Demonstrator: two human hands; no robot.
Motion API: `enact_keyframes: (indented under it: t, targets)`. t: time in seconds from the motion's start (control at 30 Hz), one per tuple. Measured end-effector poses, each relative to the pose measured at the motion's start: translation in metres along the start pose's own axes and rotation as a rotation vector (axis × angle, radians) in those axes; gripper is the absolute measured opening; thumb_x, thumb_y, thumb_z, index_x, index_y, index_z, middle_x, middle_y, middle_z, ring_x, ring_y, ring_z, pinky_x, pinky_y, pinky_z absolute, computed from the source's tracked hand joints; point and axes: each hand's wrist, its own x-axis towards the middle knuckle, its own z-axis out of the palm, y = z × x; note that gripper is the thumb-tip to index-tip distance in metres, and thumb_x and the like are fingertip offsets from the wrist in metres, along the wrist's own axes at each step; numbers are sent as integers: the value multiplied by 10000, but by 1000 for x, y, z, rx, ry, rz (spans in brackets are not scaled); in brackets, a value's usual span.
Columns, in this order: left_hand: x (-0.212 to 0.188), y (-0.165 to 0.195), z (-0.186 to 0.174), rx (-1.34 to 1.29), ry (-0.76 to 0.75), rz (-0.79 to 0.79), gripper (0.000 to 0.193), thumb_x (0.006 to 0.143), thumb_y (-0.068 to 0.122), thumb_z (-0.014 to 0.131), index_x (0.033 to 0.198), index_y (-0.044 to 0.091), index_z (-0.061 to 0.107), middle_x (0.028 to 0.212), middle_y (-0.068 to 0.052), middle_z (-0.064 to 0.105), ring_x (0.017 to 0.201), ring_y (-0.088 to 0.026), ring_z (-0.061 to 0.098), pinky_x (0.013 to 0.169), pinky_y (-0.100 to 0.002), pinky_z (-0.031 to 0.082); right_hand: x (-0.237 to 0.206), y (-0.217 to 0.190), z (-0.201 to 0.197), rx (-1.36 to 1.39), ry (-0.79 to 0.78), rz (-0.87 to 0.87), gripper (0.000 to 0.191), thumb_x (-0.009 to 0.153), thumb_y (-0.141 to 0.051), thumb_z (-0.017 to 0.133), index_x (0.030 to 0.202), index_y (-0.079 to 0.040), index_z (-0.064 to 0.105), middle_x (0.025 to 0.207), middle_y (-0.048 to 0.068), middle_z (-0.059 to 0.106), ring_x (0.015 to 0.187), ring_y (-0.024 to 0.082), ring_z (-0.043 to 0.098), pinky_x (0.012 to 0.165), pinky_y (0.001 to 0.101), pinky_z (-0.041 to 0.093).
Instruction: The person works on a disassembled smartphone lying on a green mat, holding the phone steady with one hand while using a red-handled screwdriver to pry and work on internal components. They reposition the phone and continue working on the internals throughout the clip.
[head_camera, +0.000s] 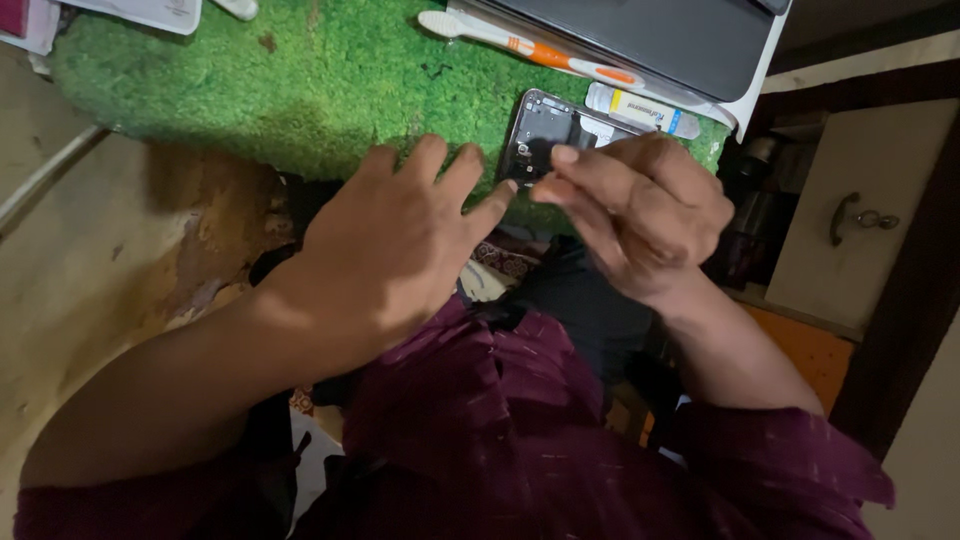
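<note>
While the left hand (385, 245) hovers open with fingers spread, seemingly to steady the work, the right hand (640, 205) pinches fingertips together (whatever it grips is too small to tell). Beyond them, the opened dark rectangular phone body (540, 130) lies on the green turf mat (300, 80), its long axis running away from the person, beside a small white glue tube (640, 110) and a white-and-orange toothbrush (530, 45).

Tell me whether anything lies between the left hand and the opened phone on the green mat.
Nothing visible does. The left hand hovers with spread fingers right beside the opened phone. The right hand is pinched just over the phone's lower edge, to the side.
</note>
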Motion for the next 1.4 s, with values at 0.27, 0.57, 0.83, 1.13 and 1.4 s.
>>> enact_keyframes:
  t: [0.27, 0.57, 0.83, 1.13, 1.4]
  targets:
    - [4, 0, 5, 6, -3, -10, 565, 962, 185, 478, 1518, 83, 471, 1335, -186, 541, 1211, -362, 520, 946, -521, 481, -2, -2, -3, -89, -13, -51, 236, 981, -22, 770, 1197, 17, 683, 1189, 160, 688, 1007, 246, 751, 746, 270, 664]
    - [2, -2, 3, 37, 38, 4, 565, 921, 191, 520, 1474, 79, 514, 1352, -193, 545, 1188, -352, 543, 945, -528, 504, -15, 0, -8, 50, -66, 55, 228, 1048, 72, 588, 1265, 31, 648, 1276, 216, 620, 1125, 276, 715, 885, 321, 666]
    - [4, 0, 1, 18, 2, -6, 603, 930, 186, 546, 1520, 86, 481, 1301, -184, 561, 1186, -345, 543, 907, -502, 498, -15, 7, -1, 47, 21, 17, 228, 957, 52, 718, 1177, -3, 696, 1112, 132, 708, 985, 229, 755, 776, 324, 696]
    - [4, 1, 1, 20, -39, -20, 617, 912, 207, 546, 1512, 77, 483, 1345, -185, 532, 1202, -349, 535, 956, -534, 495, -19, 18, 5, 154, 98, -126, 280, 936, 50, 827, 1175, -52, 723, 1111, 93, 717, 930, 187, 761, 719, 336, 707]
    - [7, 3, -9, 110, -328, -42, 465, 1018, 298, 525, 1435, 94, 551, 1437, -144, 473, 1307, -313, 472, 1051, -505, 453, -25, 3, 6, 51, -137, -22, 396, 989, 165, 516, 1328, -10, 621, 1240, 160, 714, 1056, 257, 773, 633, 270, 663]
